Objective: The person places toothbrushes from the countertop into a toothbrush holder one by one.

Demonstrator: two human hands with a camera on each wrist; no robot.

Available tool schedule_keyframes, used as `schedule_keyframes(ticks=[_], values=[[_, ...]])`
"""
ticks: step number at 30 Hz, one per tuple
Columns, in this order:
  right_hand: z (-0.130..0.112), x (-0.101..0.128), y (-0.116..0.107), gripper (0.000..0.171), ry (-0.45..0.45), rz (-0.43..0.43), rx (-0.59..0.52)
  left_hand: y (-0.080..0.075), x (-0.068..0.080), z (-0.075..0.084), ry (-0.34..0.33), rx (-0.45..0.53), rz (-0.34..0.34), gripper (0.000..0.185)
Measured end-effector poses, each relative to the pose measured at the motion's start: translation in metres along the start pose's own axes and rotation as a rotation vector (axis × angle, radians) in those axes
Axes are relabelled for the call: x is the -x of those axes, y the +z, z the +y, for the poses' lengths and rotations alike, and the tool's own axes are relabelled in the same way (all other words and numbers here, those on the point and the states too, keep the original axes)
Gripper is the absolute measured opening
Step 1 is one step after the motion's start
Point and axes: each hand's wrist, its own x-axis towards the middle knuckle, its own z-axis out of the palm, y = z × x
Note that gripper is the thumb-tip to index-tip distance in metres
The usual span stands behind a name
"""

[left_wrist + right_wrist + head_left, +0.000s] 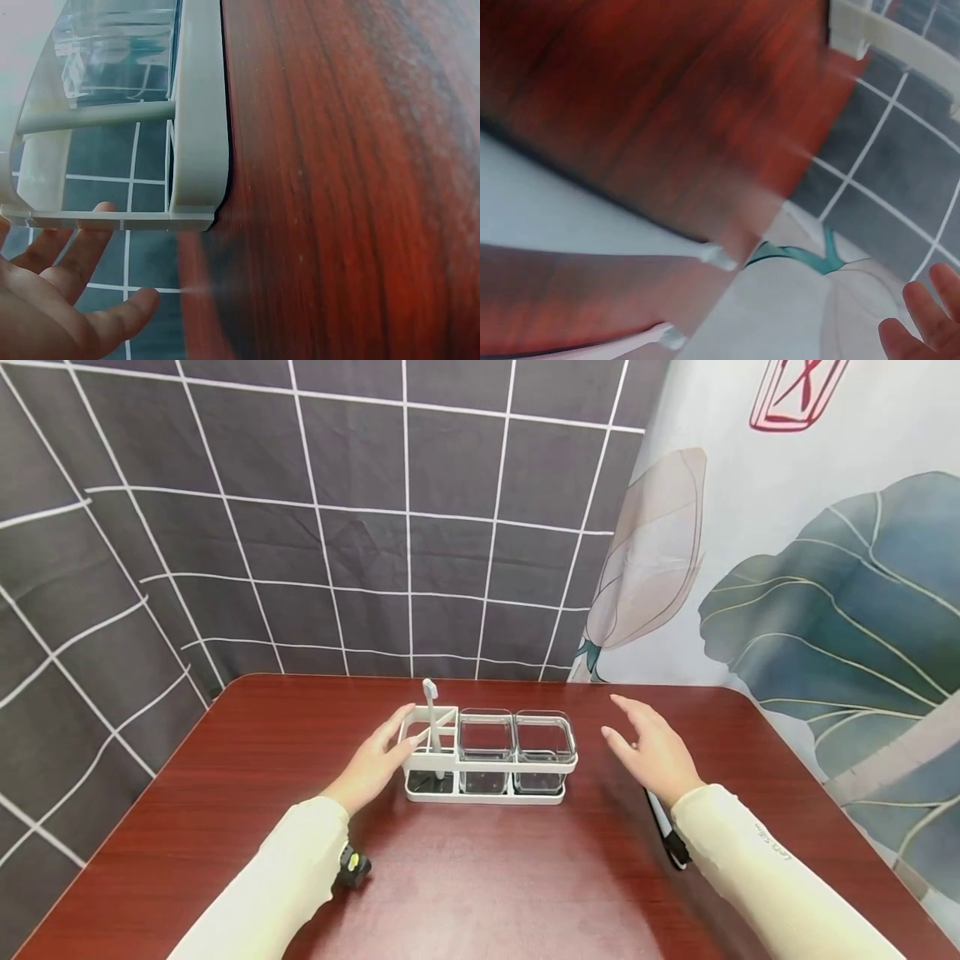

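A white rack stands on the table, holding two clear square cups side by side. One white toothbrush stands upright in its left compartment. My left hand is at the rack's left end, thumb toward the front and fingers toward the back. In the left wrist view the fingers reach along the rack's end; whether they touch it I cannot tell. My right hand hovers right of the rack, apart from it, fingers extended and holding nothing. Beneath it lie a pale blue toothbrush and a pink toothbrush.
The dark red wooden table reaches back to a grey curtain with white grid lines. A leaf-patterned white curtain hangs on the right. A black device sits at my left wrist.
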Motion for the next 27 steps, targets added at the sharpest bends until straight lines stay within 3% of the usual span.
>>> schedule_keyframes(ticks=[12, 27], values=[[0.021, 0.007, 0.000, 0.060, 0.094, -0.098, 0.026, -0.001, 0.001, 0.002, 0.006, 0.010, -0.005, 0.058], [0.035, 0.004, -0.002, 0.067, 0.259, -0.232, -0.032, 0.000, 0.000, -0.001, 0.010, 0.014, 0.001, 0.059]])
